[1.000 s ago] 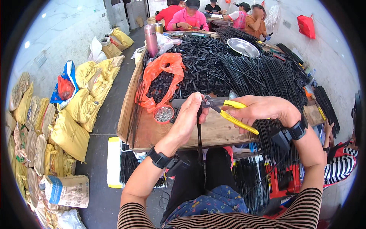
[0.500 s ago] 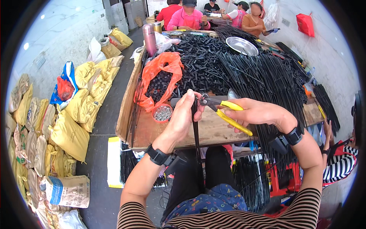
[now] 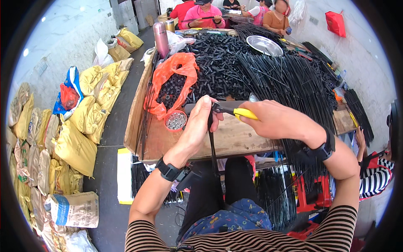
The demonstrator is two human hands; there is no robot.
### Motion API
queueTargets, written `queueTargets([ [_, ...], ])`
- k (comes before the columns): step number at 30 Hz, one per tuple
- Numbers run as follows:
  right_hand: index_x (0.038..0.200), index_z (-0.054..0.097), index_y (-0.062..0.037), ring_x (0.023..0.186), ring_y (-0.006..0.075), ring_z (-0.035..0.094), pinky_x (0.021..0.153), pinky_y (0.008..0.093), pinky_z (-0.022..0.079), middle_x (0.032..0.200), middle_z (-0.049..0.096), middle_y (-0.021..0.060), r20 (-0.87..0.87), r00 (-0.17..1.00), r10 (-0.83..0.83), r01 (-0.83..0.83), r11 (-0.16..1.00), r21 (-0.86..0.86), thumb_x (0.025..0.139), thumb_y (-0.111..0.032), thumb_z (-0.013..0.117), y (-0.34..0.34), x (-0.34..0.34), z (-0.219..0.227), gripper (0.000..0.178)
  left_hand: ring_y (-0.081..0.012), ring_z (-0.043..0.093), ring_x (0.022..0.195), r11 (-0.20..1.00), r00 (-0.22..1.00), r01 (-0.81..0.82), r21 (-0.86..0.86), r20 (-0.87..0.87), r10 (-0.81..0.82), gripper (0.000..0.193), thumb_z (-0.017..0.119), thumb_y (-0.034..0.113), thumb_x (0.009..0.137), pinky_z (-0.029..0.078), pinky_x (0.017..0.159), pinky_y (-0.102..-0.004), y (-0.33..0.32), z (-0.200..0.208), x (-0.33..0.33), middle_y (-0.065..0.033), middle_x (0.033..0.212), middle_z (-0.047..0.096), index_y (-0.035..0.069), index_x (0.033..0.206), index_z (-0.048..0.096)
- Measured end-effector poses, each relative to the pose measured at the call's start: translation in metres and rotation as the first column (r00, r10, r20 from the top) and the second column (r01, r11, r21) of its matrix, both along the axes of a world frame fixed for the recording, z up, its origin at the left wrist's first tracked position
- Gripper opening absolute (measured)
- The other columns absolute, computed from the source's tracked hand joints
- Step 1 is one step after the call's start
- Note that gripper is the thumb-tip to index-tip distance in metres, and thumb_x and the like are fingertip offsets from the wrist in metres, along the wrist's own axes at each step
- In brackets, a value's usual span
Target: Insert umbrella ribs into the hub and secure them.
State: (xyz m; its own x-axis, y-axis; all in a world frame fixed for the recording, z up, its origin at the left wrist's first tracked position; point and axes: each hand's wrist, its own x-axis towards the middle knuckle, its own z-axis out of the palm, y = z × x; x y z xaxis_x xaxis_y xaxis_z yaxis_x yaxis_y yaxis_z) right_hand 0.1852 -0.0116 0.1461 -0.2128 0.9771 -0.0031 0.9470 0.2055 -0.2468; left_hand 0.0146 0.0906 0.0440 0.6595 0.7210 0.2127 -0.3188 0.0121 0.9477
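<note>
Currently both hands busy above the near edge of the wooden table (image 3: 245, 136). Left hand (image 3: 199, 126): thumb up, fingers bent in, gripping a thin black strip (image 3: 212, 147) near its top; the strip hangs down past the table edge toward the lap. Whether it is 1 strip or several pressed together, cannot tell. Right hand (image 3: 279, 119): wrapped over the handles of yellow-handled pliers (image 3: 244, 113), back of hand uppermost. Pliers' head points left and lies right by the left fingertips, at the strip's upper end; exact contact too small to make out. Black wrist devices: 1 on each forearm.

On the table, just left of the left hand, a round red tub (image 3: 167, 127) of small silvery metal bits. Behind it, a crumpled orange-red plastic bag (image 3: 192, 77), open, black pieces inside. Farther back, a broad heap of short black tubular pieces (image 3: 220, 80); to its right, long thin black rods (image 3: 289, 90) in a dense spread. Round metal plate (image 3: 264, 45) on the far side. Pink flask (image 3: 160, 40) at the far left corner. Floor, left: stacked yellow sacks (image 3: 77, 145). Co-worker in a pink top (image 3: 197, 14) beyond the table's far end.
</note>
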Motion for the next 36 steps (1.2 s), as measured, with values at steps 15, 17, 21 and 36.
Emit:
queueTargets([
  [15,0.123,0.050,-0.0011,0.085,0.0438,0.062,0.076,0.0492,0.050,0.093,0.062,0.0288,0.312,0.855,-0.415,0.401,0.909,0.111,0.092,-0.039,0.048,-0.001,0.059,-0.170,0.048,-0.0101,0.051,0.069,0.976,0.979,-0.114,-0.186,-0.189,0.078,0.025,0.063,0.023,0.090,0.044,0.063,-0.0279,-0.154,-0.114,-0.030,-0.0021,0.075,0.052,0.001,0.097,0.054],
  [17,0.122,0.050,-0.0014,0.081,0.0429,0.063,0.069,0.0476,0.051,0.091,0.062,0.0276,0.362,0.832,-0.420,0.392,0.907,0.151,0.094,-0.042,0.046,0.008,0.024,-0.161,0.050,-0.0104,0.051,0.068,0.914,0.915,-0.402,0.059,-0.007,0.403,0.025,0.063,0.025,0.090,0.043,0.060,-0.0281,-0.143,-0.093,-0.054,-0.0012,0.074,0.052,0.002,0.095,0.055],
  [21,0.123,0.048,-0.0011,0.081,0.0418,0.063,0.068,0.0454,0.052,0.092,0.061,0.0262,0.407,0.826,-0.389,0.344,0.921,0.181,0.095,-0.042,0.044,0.007,0.003,-0.161,0.050,-0.0096,0.040,0.053,0.465,0.489,-0.872,0.155,0.222,0.844,0.030,0.057,0.038,0.093,0.032,0.046,-0.0243,-0.123,-0.055,-0.166,0.0001,0.065,0.045,0.011,0.081,0.050],
  [36,0.082,0.062,-0.0066,0.076,0.0297,0.059,0.060,0.0402,0.050,0.085,0.057,0.0137,0.344,0.899,-0.272,0.133,0.916,0.379,0.087,-0.031,0.054,-0.006,-0.001,-0.166,0.027,-0.0283,0.060,0.072,0.520,0.225,-0.816,0.253,-0.689,0.689,0.056,0.058,0.042,0.090,0.047,0.070,-0.0426,-0.054,-0.373,-0.389,-0.0241,0.082,0.065,-0.013,0.097,0.061],
])
